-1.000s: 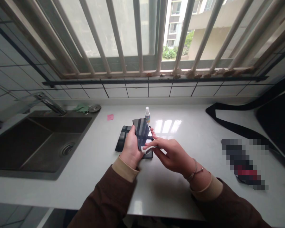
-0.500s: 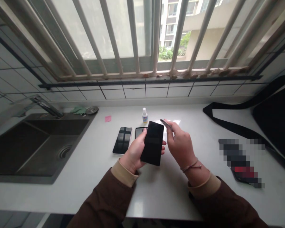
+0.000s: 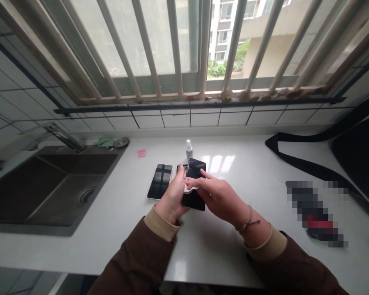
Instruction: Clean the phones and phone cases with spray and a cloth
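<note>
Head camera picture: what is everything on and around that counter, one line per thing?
phone in hand: 1, black, held above the counter
wipe: 1, white, pressed on that phone's screen
phones lying flat: 2, dark, on the counter; the second mostly hidden behind the hands
spray bottle: 1, white, behind the phones
pink note: 1, right of the sink
sink: 1, dark, left
tap: 1, metal, over the sink
green cloth: 1, behind the sink
black bag: 1, right
counter: 1, white
left hand: grips the phone
right hand: presses the wipe

phone point(image 3: 195, 184): glossy black glass | cloth point(image 3: 191, 188): soft white fabric | countertop point(image 3: 252, 172): smooth glossy white | sink point(image 3: 43, 188): matt dark metal
</note>
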Demonstrator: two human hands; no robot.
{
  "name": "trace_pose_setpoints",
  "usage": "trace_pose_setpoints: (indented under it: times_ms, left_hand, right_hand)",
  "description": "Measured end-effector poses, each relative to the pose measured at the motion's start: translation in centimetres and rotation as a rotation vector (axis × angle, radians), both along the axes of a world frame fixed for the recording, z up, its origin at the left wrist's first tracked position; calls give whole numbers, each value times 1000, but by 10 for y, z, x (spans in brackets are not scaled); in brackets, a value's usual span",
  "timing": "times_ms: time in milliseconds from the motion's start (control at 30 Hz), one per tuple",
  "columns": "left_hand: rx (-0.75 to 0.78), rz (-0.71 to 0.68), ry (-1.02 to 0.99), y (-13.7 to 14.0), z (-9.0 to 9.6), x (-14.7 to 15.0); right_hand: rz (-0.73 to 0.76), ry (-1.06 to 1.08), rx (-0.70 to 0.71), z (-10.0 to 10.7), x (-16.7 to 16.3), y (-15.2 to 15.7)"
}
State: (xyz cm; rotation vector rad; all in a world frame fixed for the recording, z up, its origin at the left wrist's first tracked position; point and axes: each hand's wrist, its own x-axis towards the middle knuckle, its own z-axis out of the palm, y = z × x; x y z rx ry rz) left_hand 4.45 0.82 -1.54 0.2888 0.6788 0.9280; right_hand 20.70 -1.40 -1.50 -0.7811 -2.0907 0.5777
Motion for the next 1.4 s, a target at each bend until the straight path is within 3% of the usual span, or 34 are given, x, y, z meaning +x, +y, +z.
trace_pose_setpoints:
  times_ms: [67,133,233,300,367,467,533,600,900,1400]
  left_hand:
    - [41,2,37,1,1,-1]
    - [49,-45,119,0,4,-3]
    - [13,-209,217,-4,13,-6]
    - [-18,-361,187,-7,20,-10]
    - [-61,-525,118,-10,23,-12]
    - [-95,-670,54,-12,24,-15]
    - [-87,-661,49,-13,22,-15]
    - [-77,-629,54,-13,21,-14]
    - [16,-352,82,-9,30,-16]
    - [6,-216,78,-5,29,-13]
  right_hand:
    - [-30,78,-75,4,1,-2]
    - [-186,212,-155,7,4,-1]
    - [-521,495,-223,4,11,8]
    - [-635,688,-266,0,17,16]
    - [-615,789,-334,-5,21,22]
    - [-364,761,-563,-7,22,26]
    - [-199,699,-682,-6,20,25]
    - [-155,697,-705,-6,18,24]
    - [-277,820,-594,-14,21,28]
    - [-310,885,-548,-11,20,30]
